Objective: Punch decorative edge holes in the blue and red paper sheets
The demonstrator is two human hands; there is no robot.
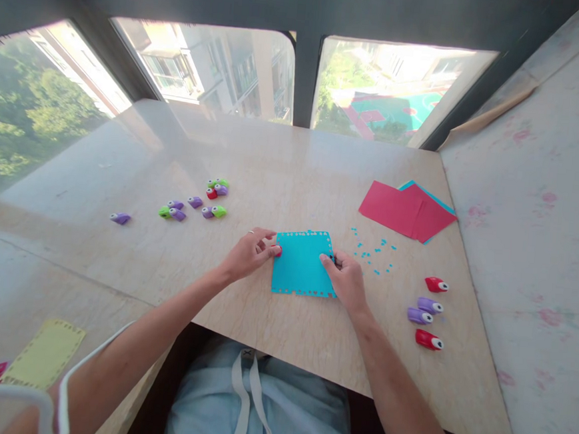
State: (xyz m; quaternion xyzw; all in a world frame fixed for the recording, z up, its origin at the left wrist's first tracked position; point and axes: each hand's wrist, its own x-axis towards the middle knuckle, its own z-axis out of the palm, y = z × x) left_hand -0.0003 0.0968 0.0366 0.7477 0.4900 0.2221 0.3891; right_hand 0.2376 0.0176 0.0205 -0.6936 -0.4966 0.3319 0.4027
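A blue sheet of paper (302, 265) lies between my hands, with small punched holes along its top, bottom and right edges. At its left edge my left hand (250, 254) is closed on a small red craft punch (277, 250), its thumb on top. My right hand (345, 278) pinches the sheet's right edge, thumb on top and fingers beneath. Tiny blue paper cutouts (367, 254) are scattered on the table just right of the sheet.
Several purple, green and red craft punches (195, 202) stand at the left; more red and purple punches (427, 316) lie at the right. Red and blue sheets (395, 208) rest at the back right. A punched yellow sheet (45, 355) lies lower left. Windows border the table (283, 170) behind.
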